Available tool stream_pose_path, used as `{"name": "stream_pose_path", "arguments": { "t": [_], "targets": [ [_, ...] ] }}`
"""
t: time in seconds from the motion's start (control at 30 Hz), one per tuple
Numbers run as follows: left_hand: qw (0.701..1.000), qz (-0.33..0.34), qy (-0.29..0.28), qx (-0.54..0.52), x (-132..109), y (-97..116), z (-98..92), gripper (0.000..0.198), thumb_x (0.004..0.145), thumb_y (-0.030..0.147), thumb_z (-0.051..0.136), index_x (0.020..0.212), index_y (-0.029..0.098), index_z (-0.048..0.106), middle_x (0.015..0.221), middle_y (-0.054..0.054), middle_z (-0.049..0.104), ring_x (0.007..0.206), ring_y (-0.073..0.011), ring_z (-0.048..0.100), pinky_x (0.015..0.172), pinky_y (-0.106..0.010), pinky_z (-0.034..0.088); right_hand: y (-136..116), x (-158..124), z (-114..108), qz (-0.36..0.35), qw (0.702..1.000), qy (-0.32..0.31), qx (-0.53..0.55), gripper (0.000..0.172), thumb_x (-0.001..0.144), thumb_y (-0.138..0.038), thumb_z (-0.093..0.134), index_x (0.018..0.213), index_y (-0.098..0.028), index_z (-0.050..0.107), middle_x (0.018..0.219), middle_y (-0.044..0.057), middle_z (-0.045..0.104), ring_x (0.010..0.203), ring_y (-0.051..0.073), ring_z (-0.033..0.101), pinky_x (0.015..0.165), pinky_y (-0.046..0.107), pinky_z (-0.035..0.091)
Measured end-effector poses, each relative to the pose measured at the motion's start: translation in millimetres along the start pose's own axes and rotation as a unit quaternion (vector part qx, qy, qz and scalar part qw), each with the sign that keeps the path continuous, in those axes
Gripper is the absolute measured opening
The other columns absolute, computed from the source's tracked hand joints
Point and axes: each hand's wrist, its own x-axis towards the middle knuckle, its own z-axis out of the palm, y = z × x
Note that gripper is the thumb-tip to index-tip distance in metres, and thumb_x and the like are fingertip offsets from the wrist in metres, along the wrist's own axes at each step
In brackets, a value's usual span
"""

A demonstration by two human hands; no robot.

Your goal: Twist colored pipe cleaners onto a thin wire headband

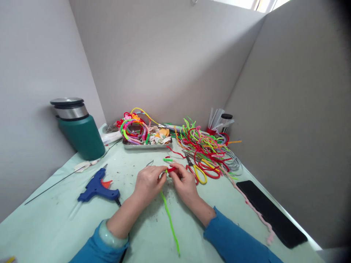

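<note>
Two bare hands are in view, both at work above one pale green table (55,233). Left hand (149,182): thumb and fingers closed, pinching one bright green fuzzy stem (170,221), whose long end runs down toward the near edge. Right hand (185,182): thumb and forefinger closed on one red fuzzy piece (172,170), held up against the green stem between the fingertips; whether the two are joined cannot be told. One pale bangle (112,235) circles the left wrist; two blue sleeves (230,233) are noted.

Left of the hands: one blue glue gun (98,188) with one orange trigger, lying on its side, and one green bottle (82,135), lid on. Beyond the hands: one metal tray (148,147) bearing coiled coloured stems and paper scraps, number not countable. Right of it: one tangled heap of stems (203,140), not countable, with at least one pair of scissors (201,175), handles red and yellow, at its near edge. Far right: one black slab (270,212), one pink stem (257,212) alongside, and one black-lidded jar (226,117) behind the heap
</note>
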Motion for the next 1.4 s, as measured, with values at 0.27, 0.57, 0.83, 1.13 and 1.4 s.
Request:
{"name": "stream_pose_path", "arguments": {
  "t": [0.27,0.57,0.83,1.13,1.4],
  "targets": [
    [0.972,-0.133,-0.042,-0.190,7.1,3.8,-5.1,0.025,0.075,0.023,0.058,0.099,0.019,0.063,0.095,-0.005,0.068,0.076,-0.0150,0.061,0.075,-0.029,0.047,-2.8,0.3,-2.5,0.019,0.999,-0.009,0.027,0.030,0.081,-0.022,0.047,0.110,-0.019,0.056,0.074,0.002,0.062,0.058,0.013,0.053,0.053,0.023,0.043],
    [0.883,-0.260,-0.054,-0.388,14.2,3.5,-7.1,0.033,0.072,0.027,0.060,0.102,0.015,0.055,0.080,-0.004,0.067,0.077,-0.0153,0.060,0.066,-0.024,0.046,-1.7,0.0,-0.8,0.037,0.999,-0.009,0.034,0.029,0.083,-0.026,0.048,0.109,-0.019,0.057,0.080,0.004,0.064,0.060,0.014,0.054,0.055,0.024,0.044],
    [0.833,-0.299,-0.081,-0.457,13.5,-1.4,0.4,0.041,0.064,0.020,0.065,0.102,0.015,0.050,0.072,0.000,0.064,0.066,-0.0127,0.058,0.065,-0.025,0.043,0.2,-0.2,-1.1,0.037,0.998,-0.003,0.044,0.029,0.082,-0.025,0.050,0.110,-0.020,0.055,0.079,0.003,0.061,0.062,0.014,0.053,0.057,0.025,0.043],
    [0.791,-0.328,-0.077,-0.511,10.4,-6.8,9.2,0.036,0.060,0.021,0.068,0.089,0.016,0.047,0.068,0.001,0.064,0.062,-0.0126,0.058,0.062,-0.026,0.043,7.1,5.7,7.9,0.135,0.959,0.042,0.246,0.031,0.075,-0.034,0.060,0.099,-0.020,0.046,0.071,-0.002,0.056,0.047,0.009,0.050,0.043,0.020,0.039],
    [0.856,-0.304,-0.069,-0.412,10.4,-2.2,4.3,0.028,0.065,0.024,0.063,0.089,0.017,0.049,0.068,0.000,0.064,0.064,-0.0140,0.059,0.064,-0.027,0.044,1.5,6.0,4.8,0.178,0.952,-0.058,0.244,0.024,0.077,-0.036,0.058,0.067,-0.017,0.048,0.043,-0.007,0.046,0.038,0.006,0.039,0.040,0.018,0.027]
  ]
}}
